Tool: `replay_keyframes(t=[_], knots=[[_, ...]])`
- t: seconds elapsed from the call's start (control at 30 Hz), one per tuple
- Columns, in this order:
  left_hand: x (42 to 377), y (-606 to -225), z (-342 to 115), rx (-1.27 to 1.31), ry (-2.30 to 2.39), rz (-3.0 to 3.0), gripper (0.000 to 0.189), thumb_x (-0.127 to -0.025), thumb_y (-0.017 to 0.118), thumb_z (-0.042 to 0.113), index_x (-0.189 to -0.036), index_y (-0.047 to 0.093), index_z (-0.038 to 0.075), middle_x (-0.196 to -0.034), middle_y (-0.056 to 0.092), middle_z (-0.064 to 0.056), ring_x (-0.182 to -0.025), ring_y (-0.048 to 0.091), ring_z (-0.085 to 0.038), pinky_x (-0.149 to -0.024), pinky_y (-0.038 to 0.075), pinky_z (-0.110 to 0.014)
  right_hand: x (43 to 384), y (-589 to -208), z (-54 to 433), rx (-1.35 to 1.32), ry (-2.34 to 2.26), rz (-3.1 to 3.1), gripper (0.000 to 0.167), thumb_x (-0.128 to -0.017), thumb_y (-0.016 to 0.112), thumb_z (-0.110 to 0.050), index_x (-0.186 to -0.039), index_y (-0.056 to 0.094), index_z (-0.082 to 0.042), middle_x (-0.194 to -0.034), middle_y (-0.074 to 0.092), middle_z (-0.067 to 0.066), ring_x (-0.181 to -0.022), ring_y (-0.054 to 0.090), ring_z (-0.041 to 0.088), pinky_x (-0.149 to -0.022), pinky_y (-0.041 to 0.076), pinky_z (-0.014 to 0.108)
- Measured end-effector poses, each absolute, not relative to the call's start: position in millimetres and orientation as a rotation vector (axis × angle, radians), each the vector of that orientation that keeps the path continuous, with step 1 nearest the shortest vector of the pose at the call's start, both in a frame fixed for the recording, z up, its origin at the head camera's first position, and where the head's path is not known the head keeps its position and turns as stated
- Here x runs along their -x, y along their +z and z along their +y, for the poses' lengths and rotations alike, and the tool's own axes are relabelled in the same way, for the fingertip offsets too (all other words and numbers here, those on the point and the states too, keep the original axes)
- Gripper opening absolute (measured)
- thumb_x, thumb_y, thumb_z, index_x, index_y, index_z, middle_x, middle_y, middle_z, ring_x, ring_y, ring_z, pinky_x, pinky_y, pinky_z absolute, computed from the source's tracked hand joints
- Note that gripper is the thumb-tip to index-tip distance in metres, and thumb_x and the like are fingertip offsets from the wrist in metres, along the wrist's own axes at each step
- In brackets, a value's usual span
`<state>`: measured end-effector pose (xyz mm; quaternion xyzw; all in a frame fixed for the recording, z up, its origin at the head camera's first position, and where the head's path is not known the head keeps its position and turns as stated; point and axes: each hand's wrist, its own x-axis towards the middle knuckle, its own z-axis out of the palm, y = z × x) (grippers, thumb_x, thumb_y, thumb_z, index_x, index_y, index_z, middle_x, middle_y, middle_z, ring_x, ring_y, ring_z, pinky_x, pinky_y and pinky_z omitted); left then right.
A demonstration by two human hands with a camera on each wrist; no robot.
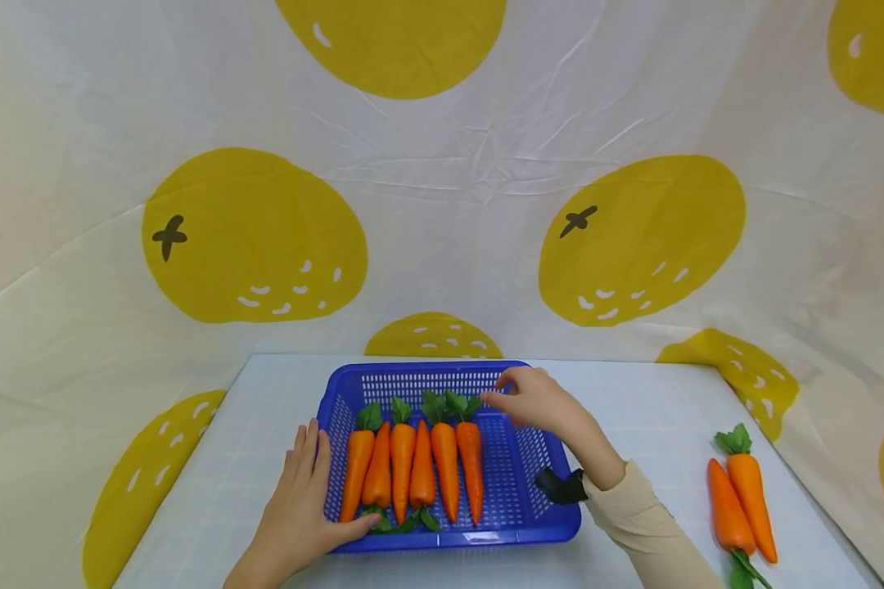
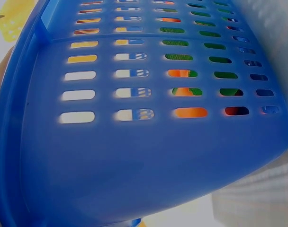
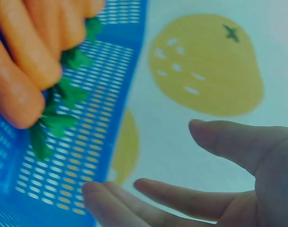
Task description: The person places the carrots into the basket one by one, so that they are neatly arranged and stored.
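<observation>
A blue plastic basket stands on the table with a row of orange carrots inside, their leafy tops alternating between back and front. My left hand rests at its front left corner, fingers straight along the left rim and thumb over the front rim. The left wrist view mostly shows the basket's slotted wall. Over the back right part of the basket is my right hand, fingers loosely bent and holding nothing. Its fingertips are near the leaves of the rightmost carrot. In the right wrist view, thumb and fingers stand apart.
Two more carrots lie side by side at the table's right, their tops pointing opposite ways. A pale checked cloth covers the table. Behind hangs a white curtain with large yellow fruit prints. A black strap sits at my right wrist.
</observation>
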<state>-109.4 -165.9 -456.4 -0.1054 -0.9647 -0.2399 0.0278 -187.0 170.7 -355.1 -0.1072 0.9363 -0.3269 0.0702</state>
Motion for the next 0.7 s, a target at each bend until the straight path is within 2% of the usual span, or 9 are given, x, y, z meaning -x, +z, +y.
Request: replay_keyframes(t=[0.17, 0.37, 0.5, 0.7], knots=[[110.3, -458.4, -165.7, 0.318, -0.743, -2.981, 0.138, -0.065, 0.074, 0.075, -0.153, 0.013, -0.011, -0.162, -0.002, -0.029, -0.149, -0.005, -0.043, -0.117, 0.005, -0.060, 172.5, -346.4, 191.8, 0.351, -1.168, 2.858, 0.039, -0.095, 0.066, -0.032, -0.116, 0.066, 0.001, -0.078, 0.065, 0.006, -0.062, 0.063, 0.018, -0.059, 0.056, 0.033], [110.4, -458.5, -166.4, 0.318, -0.751, -2.981, 0.138, -0.065, 0.074, 0.075, -0.154, 0.013, -0.011, -0.162, -0.002, -0.029, -0.149, -0.006, -0.043, -0.117, 0.003, -0.059, 156.9, -348.7, 214.3, 0.293, -1.368, 2.979, 0.031, -0.096, 0.066, -0.034, -0.111, 0.069, -0.007, -0.087, 0.071, 0.009, -0.070, 0.069, 0.021, -0.064, 0.057, 0.030], [109.8, -456.6, -166.2, 0.330, -0.740, -2.975, 0.138, -0.065, 0.072, 0.078, -0.154, 0.013, -0.010, -0.162, -0.002, -0.029, -0.149, -0.004, -0.044, -0.117, 0.006, -0.060, 145.6, -351.2, 228.9, 0.214, -1.457, 3.069, 0.030, -0.097, 0.065, -0.033, -0.107, 0.070, -0.006, -0.086, 0.072, 0.011, -0.069, 0.068, 0.018, -0.063, 0.057, 0.026], [109.5, -458.2, -165.6, 0.311, -0.750, -2.983, 0.137, -0.065, 0.074, 0.075, -0.154, 0.012, -0.010, -0.162, -0.002, -0.028, -0.149, -0.006, -0.042, -0.117, 0.005, -0.060, 128.3, -354.6, 265.1, 0.062, -1.454, 3.165, 0.036, -0.098, 0.062, -0.035, -0.111, 0.069, -0.002, -0.087, 0.072, 0.011, -0.069, 0.066, 0.014, -0.062, 0.057, 0.026]])
